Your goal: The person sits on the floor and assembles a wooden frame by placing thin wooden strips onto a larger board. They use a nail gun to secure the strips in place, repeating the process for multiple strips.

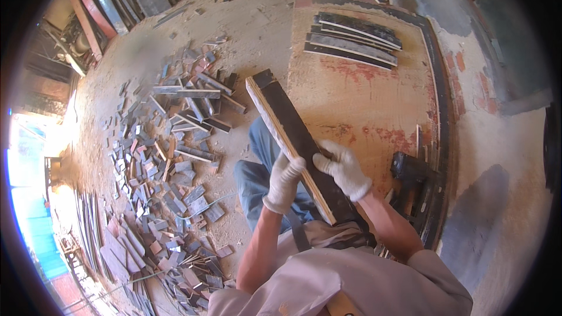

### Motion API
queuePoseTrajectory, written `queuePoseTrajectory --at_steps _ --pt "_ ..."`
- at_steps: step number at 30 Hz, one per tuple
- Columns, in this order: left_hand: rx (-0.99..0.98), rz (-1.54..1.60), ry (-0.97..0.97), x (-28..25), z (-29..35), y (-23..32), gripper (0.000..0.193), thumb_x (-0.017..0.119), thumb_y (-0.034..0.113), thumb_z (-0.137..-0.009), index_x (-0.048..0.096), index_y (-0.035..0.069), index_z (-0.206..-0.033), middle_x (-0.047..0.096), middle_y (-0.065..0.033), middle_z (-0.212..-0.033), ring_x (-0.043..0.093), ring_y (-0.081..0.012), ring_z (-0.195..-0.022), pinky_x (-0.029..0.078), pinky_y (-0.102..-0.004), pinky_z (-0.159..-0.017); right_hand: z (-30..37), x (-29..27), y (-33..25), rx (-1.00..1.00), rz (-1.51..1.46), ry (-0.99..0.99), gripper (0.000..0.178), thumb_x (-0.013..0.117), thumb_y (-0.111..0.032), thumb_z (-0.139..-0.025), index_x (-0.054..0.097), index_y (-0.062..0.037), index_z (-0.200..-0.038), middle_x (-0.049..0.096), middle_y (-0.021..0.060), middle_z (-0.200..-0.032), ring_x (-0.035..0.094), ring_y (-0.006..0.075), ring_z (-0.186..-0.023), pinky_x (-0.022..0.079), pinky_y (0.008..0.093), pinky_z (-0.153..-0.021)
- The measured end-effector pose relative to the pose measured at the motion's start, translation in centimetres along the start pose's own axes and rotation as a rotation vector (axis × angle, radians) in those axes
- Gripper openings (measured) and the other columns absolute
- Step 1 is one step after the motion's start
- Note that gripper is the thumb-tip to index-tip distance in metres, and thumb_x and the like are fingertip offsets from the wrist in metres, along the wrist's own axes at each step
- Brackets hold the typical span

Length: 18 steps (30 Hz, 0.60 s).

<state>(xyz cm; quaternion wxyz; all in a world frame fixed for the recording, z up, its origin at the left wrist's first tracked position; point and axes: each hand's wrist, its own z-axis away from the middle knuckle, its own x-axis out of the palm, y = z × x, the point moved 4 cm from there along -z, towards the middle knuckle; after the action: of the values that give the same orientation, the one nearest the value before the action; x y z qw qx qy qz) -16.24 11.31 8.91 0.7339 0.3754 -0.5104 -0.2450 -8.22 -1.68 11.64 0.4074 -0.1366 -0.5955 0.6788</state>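
A long bundle of plywood strips [298, 140] with dark faces and pale layered edges slants across my lap, its far end up and to the left. My left hand [285, 182], in a white work glove, is closed on the bundle's left edge with the thumb over it. Gripping the right side is my right hand [342, 169], gloved too, its thumb on the dark top face. The fingers beneath the bundle are hidden. Right of my right hand a black power tool, like a nail gun [408, 168], lies at the board's edge.
Several dark plywood strips [354, 41] lie on a large reddish-stained board [351, 90] ahead. Offcut blocks [152, 164] are heaped on the dusty floor to the left, with a thin hose [205, 206] among them. A worn wall [468, 93] bounds the right side; planks [88, 14] lean far left.
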Motion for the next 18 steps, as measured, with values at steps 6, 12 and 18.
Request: queuePoseTrajectory --at_steps 6,12,18 --pt "0.023 -0.432 0.331 0.3 0.1 -0.5 0.043 0.088 0.029 -0.082 0.067 -0.003 -0.103 0.071 -0.0031 -0.086 0.063 -0.0116 -0.077 0.053 -0.0285 -0.073 -2.3 -2.2 4.3 -0.094 0.445 0.198 0.036 0.056 -0.017 -0.106 0.060 -0.0008 -0.138 0.072 0.0117 -0.123 0.065 0.0179 -0.111 0.050 0.0326 -0.098" --pt "-0.092 -0.412 0.427 -2.2 0.3 -2.1 0.025 0.082 0.021 -0.089 0.068 0.001 -0.096 0.068 0.0003 -0.083 0.059 -0.0068 -0.071 0.049 -0.0246 -0.064 -1.4 -3.9 7.4 0.089 0.412 0.208 0.030 0.061 -0.021 -0.105 0.067 -0.0012 -0.127 0.074 0.0087 -0.107 0.070 0.0158 -0.100 0.055 0.0306 -0.085" --pt "-0.206 -0.131 0.403 -4.6 -1.3 -2.2 0.012 0.069 0.016 -0.099 0.068 0.005 -0.100 0.069 -0.0016 -0.089 0.067 -0.0104 -0.077 0.054 -0.0263 -0.066 0.8 -6.6 9.3 0.343 0.055 0.229 0.028 0.065 -0.022 -0.102 0.069 -0.0017 -0.121 0.072 0.0051 -0.100 0.066 0.0115 -0.090 0.053 0.0259 -0.075"
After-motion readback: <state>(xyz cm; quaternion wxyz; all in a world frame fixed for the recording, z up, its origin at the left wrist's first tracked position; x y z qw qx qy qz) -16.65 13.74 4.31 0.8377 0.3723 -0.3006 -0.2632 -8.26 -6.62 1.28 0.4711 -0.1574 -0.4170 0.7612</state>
